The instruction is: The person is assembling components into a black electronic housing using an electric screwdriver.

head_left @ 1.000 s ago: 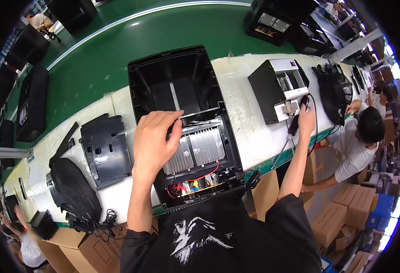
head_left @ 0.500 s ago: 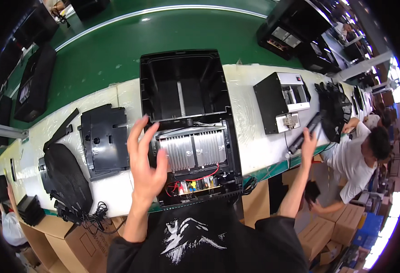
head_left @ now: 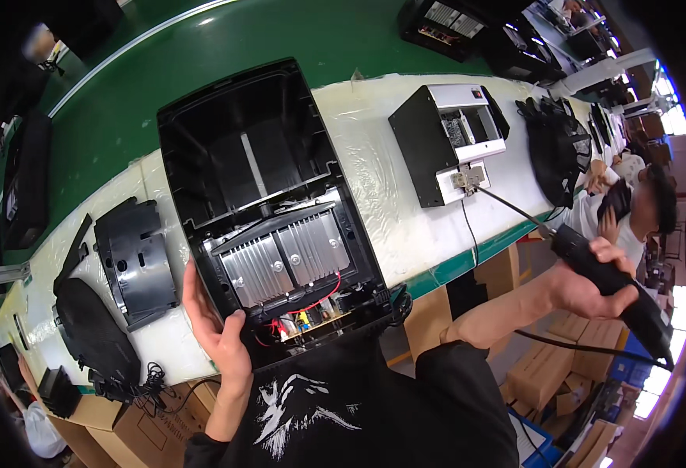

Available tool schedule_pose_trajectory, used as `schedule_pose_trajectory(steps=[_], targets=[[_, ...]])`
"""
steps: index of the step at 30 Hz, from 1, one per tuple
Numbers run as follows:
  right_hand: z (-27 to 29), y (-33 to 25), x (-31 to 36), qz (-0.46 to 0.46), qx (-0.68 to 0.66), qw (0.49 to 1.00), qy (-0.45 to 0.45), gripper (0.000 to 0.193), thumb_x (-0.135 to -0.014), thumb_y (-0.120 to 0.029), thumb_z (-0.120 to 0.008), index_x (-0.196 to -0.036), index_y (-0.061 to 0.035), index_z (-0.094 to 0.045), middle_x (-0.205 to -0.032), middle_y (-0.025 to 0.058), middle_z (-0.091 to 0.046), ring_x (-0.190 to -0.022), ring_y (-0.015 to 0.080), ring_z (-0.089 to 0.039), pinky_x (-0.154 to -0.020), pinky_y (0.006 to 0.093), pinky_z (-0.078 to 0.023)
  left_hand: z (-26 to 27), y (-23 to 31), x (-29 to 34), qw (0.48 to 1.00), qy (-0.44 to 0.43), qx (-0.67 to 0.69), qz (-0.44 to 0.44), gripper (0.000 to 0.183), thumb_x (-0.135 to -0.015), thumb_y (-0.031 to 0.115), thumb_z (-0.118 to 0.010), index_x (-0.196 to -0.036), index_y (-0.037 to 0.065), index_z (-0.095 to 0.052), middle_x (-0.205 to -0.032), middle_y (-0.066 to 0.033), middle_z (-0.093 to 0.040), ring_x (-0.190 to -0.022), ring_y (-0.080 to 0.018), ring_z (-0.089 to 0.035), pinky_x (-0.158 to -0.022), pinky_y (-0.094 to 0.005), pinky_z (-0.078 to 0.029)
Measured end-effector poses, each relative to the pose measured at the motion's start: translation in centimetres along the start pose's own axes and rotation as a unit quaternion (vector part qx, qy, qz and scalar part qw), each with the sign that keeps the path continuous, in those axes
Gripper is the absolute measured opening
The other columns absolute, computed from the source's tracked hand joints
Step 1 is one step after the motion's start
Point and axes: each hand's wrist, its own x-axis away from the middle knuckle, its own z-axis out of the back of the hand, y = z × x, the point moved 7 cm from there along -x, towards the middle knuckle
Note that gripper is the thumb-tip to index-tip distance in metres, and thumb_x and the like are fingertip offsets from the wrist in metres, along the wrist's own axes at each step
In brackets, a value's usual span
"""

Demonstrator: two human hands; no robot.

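My right hand (head_left: pixel 581 292) is wrapped round a black electric screwdriver (head_left: pixel 647 321), held out to the right. Its long bit reaches left to the metal pick-up block (head_left: pixel 467 179) of a black and white screw feeder (head_left: pixel 413 144). A large black plastic housing (head_left: pixel 202 148) lies open in front of me, slightly turned. Finned silver heat sinks (head_left: pixel 253 273) with screws sit in its near half, above a circuit board (head_left: pixel 311 324) with red wires. My left hand (head_left: pixel 222 339) grips the housing's near left side, fingers along the outside, thumb at the edge.
Left of the housing lie a black plastic panel (head_left: pixel 136 257) and a black mesh cover (head_left: pixel 93 327) with coiled cables (head_left: pixel 152 390). Black mesh parts (head_left: pixel 549 152) are piled beyond the feeder. A co-worker (head_left: pixel 635 222) stands at the right; cardboard boxes (head_left: pixel 542 366) are below.
My right hand has brought the screwdriver up from the table's edge, its bit now at the feeder. My left hand has lowered from above the heat sinks to the housing's left side.
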Motion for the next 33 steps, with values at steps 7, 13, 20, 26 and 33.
schedule_pose_trajectory(steps=[7,13,20,26,33], targets=[[-1.1,2.9,1.4,-0.046,-0.064,0.993,-0.089,0.084,-0.078,-0.081,-0.029,-0.085,0.0003,-0.051,-0.069,0.0107,-0.052,-0.055,0.0215,-0.053,-0.054,0.0329,-0.046,0.3,-0.2,0.0,1.0,0.012,-0.003,0.014,0.084,-0.06,-0.006,-0.041,-0.142,-0.001,-0.024,-0.146,-0.0151,-0.029,-0.135,-0.0237,-0.03,-0.111,-0.0316,-0.02],[-1.8,5.0,1.3,-0.06,-0.083,0.989,-0.107,0.082,-0.079,-0.079,-0.032,-0.084,0.0003,-0.051,-0.069,0.0098,-0.051,-0.055,0.0204,-0.052,-0.054,0.0321,-0.045,0.2,-0.1,-0.3,0.999,0.03,-0.016,0.026,0.089,-0.054,-0.006,-0.04,-0.142,-0.002,-0.027,-0.144,-0.0156,-0.034,-0.131,-0.0222,-0.035,-0.108,-0.0275,-0.024],[-8.4,12.3,-2.6,-0.277,-0.122,0.918,-0.258,0.064,-0.086,-0.064,-0.044,-0.087,-0.0002,-0.052,-0.074,0.0086,-0.053,-0.06,0.0193,-0.05,-0.059,0.0316,-0.04,-1.9,0.3,-1.7,1.0,0.004,0.009,0.012,0.087,-0.055,-0.006,-0.04,-0.141,-0.003,-0.026,-0.144,-0.016,-0.033,-0.133,-0.0249,-0.032,-0.11,-0.0311,-0.02],[-15.8,12.1,-1.9,-0.203,0.024,0.952,-0.227,0.031,-0.091,-0.032,-0.058,-0.099,-0.0075,-0.041,-0.062,0.0072,-0.055,-0.042,0.0151,-0.05,-0.039,0.0256,-0.042,-1.1,0.4,-1.8,0.997,-0.002,0.074,0.002,0.084,-0.055,-0.006,-0.04,-0.139,-0.005,-0.029,-0.142,-0.0179,-0.034,-0.133,-0.0264,-0.032,-0.111,-0.0328,-0.02],[-11.9,7.1,1.4,-0.256,0.016,0.942,-0.214,0.043,-0.089,-0.046,-0.051,-0.091,-0.0026,-0.048,-0.067,0.0066,-0.051,-0.05,0.017,-0.046,-0.048,0.0298,-0.039,0.3,-0.8,-1.6,0.986,-0.037,0.154,-0.053,0.081,-0.058,-0.013,-0.035,-0.139,-0.006,-0.026,-0.145,-0.0188,-0.029,-0.136,-0.027,-0.027,-0.113,-0.0353,-0.017]])
